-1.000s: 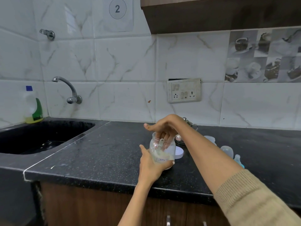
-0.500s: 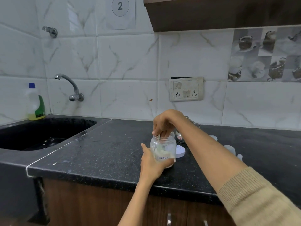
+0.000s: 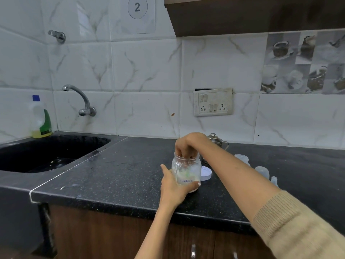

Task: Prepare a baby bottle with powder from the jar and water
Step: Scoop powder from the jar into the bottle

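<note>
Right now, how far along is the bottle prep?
Done: the jar's white lid is off and lies on the counter beside it. In hand: the left hand steadies the formula jar while the right hand reaches into its mouth; a scoop isn't clearly visible. Left: the bottle parts sit apart on the right, with no powder or water visibly added.

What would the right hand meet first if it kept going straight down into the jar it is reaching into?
Probably the pale powder low in the jar, which the left hand steadies; the right hand has its fingers already inside, though depth through the plastic is unclear.
</note>
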